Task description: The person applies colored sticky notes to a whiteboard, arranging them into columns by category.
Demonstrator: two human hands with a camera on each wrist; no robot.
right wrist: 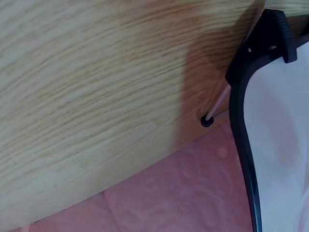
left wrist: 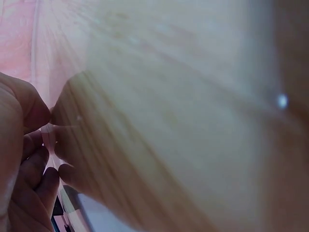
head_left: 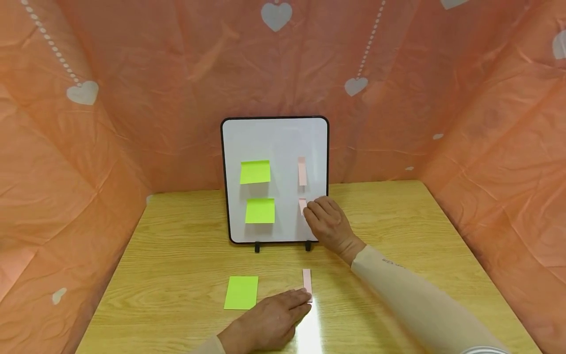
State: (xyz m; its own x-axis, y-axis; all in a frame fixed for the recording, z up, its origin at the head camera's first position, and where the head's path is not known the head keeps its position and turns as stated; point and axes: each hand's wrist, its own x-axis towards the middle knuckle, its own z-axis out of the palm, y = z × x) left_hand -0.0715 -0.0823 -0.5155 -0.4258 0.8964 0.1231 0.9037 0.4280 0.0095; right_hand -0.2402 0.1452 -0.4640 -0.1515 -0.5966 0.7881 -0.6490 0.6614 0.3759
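A black-framed whiteboard (head_left: 278, 142) stands upright, carrying two lime-green sticky notes (head_left: 255, 172) on its left and two narrow pink sticky notes on its right. My right hand (head_left: 328, 223) is at the lower pink sticky note (head_left: 302, 205), its curled fingers pinching the strip's lower part and covering it. The upper pink sticky note (head_left: 302, 172) hangs just above. On the table, my left hand (head_left: 274, 318) has its fingers extended, the tips resting at the near end of a slim pink sticky note pad (head_left: 307, 280). A green sticky note pad (head_left: 241, 292) lies left of it.
The whiteboard rests on a stand with black feet (head_left: 257, 247) on the wooden table (head_left: 177, 255). Behind and on both sides hangs an orange-pink sheet with heart shapes (head_left: 276, 16). In the right wrist view, a black stand clip (right wrist: 263, 46) grips the board's corner.
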